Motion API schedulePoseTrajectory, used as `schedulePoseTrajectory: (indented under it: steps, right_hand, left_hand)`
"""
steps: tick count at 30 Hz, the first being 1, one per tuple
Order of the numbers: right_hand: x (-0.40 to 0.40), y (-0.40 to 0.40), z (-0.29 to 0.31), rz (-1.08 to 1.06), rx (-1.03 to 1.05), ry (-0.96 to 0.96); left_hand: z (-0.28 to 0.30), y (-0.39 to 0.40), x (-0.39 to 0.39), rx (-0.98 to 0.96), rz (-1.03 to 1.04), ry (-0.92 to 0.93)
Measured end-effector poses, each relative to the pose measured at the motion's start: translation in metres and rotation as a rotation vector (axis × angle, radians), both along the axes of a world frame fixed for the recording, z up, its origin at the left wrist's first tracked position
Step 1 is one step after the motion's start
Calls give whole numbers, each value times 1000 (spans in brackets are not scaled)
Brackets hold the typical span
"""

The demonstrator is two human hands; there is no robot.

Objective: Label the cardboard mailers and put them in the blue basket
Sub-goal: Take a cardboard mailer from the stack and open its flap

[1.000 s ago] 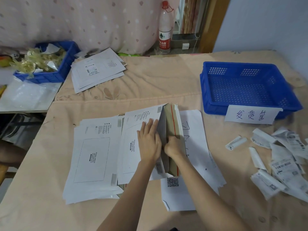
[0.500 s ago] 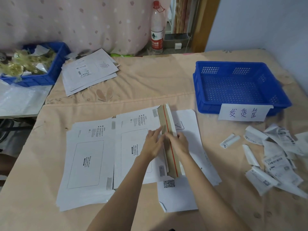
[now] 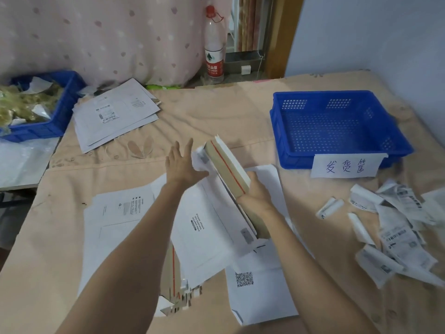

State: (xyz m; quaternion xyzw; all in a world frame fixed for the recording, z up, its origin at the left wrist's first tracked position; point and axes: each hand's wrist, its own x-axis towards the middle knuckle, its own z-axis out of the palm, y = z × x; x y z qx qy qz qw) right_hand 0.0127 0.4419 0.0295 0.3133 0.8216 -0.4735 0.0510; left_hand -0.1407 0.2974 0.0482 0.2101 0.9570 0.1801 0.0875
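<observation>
Two hands work: the right hand (image 3: 255, 192) grips a lifted cardboard mailer (image 3: 212, 213) printed "please attach", the left hand (image 3: 180, 165) spread flat beside it. Handwritten Chinese tags the blue basket (image 3: 337, 126).

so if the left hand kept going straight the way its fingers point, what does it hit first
The left hand is open, fingers aimed up and away over bare tan cloth. Nothing on the table sits squarely in that line; the water bottle beyond the far edge looks like the first thing, though depth is unclear.

blue baskets: 2 (image 3: 337, 121) (image 3: 45, 109) | water bottle: 1 (image 3: 213, 44) | mailer stacks: 3 (image 3: 115, 112) (image 3: 120, 220) (image 3: 262, 292) | hands: 2 (image 3: 180, 162) (image 3: 255, 191)
</observation>
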Motion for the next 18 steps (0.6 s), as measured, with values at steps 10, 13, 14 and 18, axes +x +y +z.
schedulePoseTrajectory:
  steps: [10, 13, 14, 18]
  right_hand:
    - [0, 30, -10, -353, 169, 167]
    - [22, 36, -23, -654, 277, -131]
    - [31, 36, -32, -694, 173, -193]
    - [42, 26, -51, -753, -93, -51]
  left_hand:
    - [-7, -16, -25, 262, 353, -437]
    - [-14, -23, -15, 306, 397, -511]
    - [-19, -26, -12, 334, 422, -537]
    - [-29, -36, 4, 451, 518, -649]
